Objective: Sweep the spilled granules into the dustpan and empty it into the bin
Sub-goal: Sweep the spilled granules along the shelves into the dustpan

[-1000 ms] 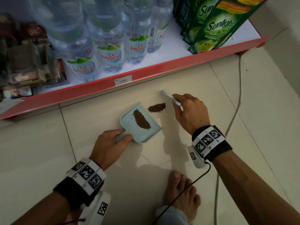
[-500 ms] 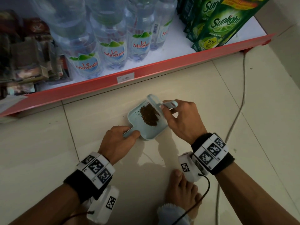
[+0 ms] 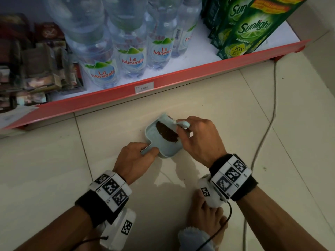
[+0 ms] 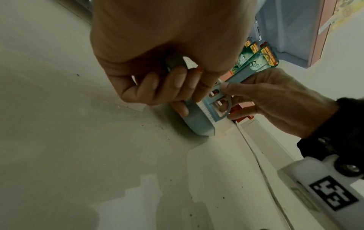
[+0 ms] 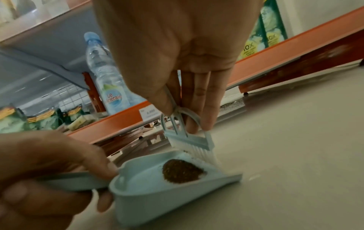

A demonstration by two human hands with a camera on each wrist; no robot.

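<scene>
A pale blue dustpan lies on the tiled floor with its mouth toward the shelf. My left hand grips its handle. Brown granules sit in one heap inside the pan near its lip. My right hand pinches a small pale blue brush by its loop handle. In the right wrist view the brush has its white bristles at the pan's lip, just behind the granules. The left wrist view shows the left hand's fingers curled round the handle. No bin is in view.
A red-edged shelf runs just beyond the pan, with water bottles and green Sunlight pouches on it. A cable trails over the floor to the right. My bare foot is near the bottom.
The right hand moved left with the brush and pushed the floor pile into the dustpan. The two heaps are now one. The left hand kept hold of the handle.
</scene>
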